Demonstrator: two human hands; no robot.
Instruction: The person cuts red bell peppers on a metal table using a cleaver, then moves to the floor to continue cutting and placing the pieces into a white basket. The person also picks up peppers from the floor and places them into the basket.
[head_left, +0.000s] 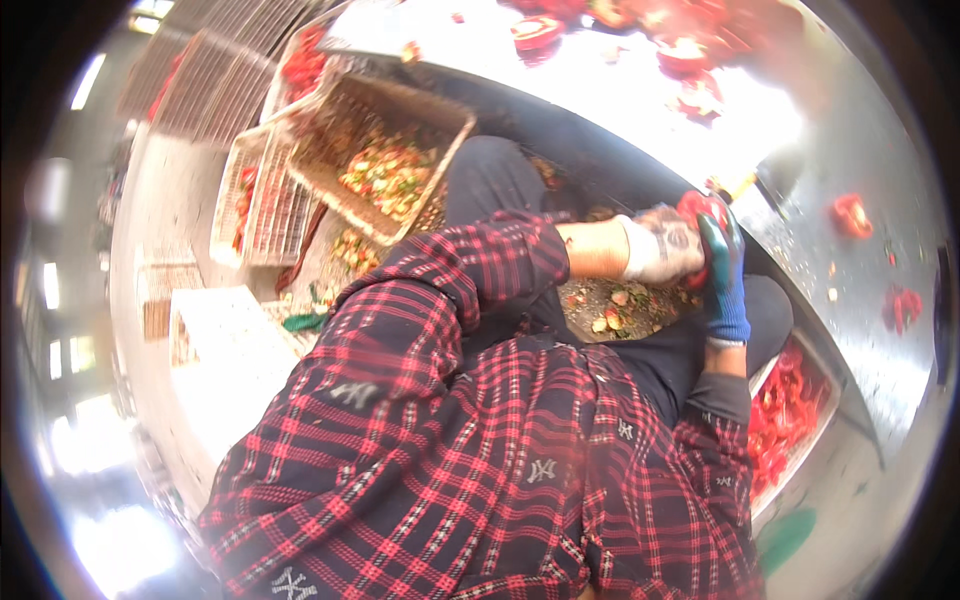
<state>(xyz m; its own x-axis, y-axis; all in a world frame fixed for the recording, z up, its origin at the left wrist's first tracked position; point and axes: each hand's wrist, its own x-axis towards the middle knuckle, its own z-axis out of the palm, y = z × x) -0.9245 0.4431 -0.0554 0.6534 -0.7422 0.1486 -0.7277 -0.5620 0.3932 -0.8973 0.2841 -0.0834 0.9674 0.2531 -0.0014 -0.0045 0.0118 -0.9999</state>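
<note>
A red bell pepper (700, 210) is between my two gloved hands, near the edge of a shiny metal table (817, 285). My left hand (667, 246), in a whitish, stained glove, grips it from the left; its fingertips are mostly hidden. My right hand (722, 262), in a blue glove with a dark green coating, is closed over the pepper's right side. Just beyond my hands, at the table's edge, lies a blurred thing with a yellow part (739, 186). Red pepper pieces (851, 216) lie on the metal.
A plastic crate (450, 161) with pepper cores and scraps tilts left of my knees. Crates of red peppers (251, 187) stand farther left. Another crate of red peppers (784, 420) is beside my right leg. Scraps (619, 307) litter the ground between my legs. More peppers (536, 30) lie up the table.
</note>
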